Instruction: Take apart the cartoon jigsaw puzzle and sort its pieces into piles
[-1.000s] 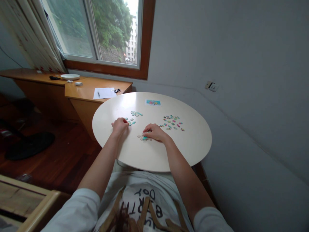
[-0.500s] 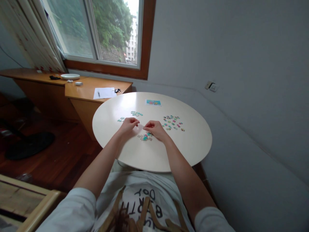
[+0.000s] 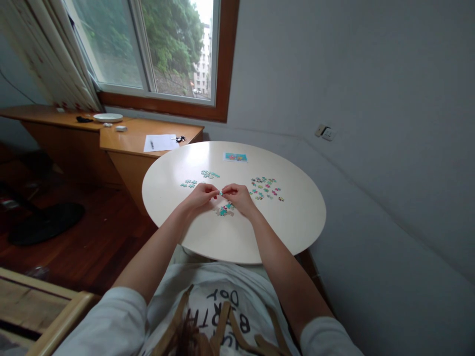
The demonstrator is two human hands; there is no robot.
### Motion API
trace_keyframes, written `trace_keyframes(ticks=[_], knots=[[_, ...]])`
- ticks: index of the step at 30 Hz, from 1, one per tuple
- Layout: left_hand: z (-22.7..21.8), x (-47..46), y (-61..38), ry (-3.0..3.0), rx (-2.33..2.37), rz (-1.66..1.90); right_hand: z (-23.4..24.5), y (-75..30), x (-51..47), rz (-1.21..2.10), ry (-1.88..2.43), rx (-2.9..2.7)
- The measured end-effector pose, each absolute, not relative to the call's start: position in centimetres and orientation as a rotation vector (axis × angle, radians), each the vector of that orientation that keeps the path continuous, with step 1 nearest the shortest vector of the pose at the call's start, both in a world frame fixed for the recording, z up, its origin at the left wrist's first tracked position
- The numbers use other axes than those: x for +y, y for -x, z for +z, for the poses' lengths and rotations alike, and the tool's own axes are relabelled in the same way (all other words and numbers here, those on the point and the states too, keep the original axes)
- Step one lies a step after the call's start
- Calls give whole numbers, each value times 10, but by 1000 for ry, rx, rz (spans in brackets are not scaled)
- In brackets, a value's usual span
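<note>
Over the middle of the white oval table (image 3: 282, 232), my left hand (image 3: 204, 194) and my right hand (image 3: 237, 196) meet fingertip to fingertip. Both are closed in a pinch on one small teal jigsaw puzzle piece (image 3: 220, 193), mostly covered by the fingers. Just below them lies a cluster of puzzle pieces (image 3: 223, 211), some teal and some pale, partly hidden by my right hand. Beyond my left hand sit two small groups of teal pieces, one nearer (image 3: 189, 183) and one farther (image 3: 210, 174). Many multicoloured pieces (image 3: 266, 187) are spread right of my right hand.
A small blue picture card (image 3: 235, 157) lies at the table's far side. Against the window wall, a wooden desk (image 3: 148, 126) holds a paper sheet (image 3: 160, 143), keys (image 3: 180, 139) and a white plate (image 3: 108, 117). A black round base (image 3: 46, 223) stands on the floor at left.
My left hand has moved right, closing the gap to my right hand. Its fingertips now meet the piece held by the right. More of the nearer left group of pieces shows.
</note>
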State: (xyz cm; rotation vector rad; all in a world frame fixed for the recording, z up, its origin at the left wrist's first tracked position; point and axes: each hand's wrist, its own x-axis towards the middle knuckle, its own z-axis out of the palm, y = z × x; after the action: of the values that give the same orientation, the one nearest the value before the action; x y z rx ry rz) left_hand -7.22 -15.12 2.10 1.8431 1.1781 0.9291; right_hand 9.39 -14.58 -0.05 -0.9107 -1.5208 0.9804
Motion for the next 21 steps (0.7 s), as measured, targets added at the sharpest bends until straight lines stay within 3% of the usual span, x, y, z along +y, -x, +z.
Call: trace_keyframes(ticks=[21], knots=[[22, -150, 73, -1760, 1192, 967, 1, -94, -147, 948, 931, -1508]])
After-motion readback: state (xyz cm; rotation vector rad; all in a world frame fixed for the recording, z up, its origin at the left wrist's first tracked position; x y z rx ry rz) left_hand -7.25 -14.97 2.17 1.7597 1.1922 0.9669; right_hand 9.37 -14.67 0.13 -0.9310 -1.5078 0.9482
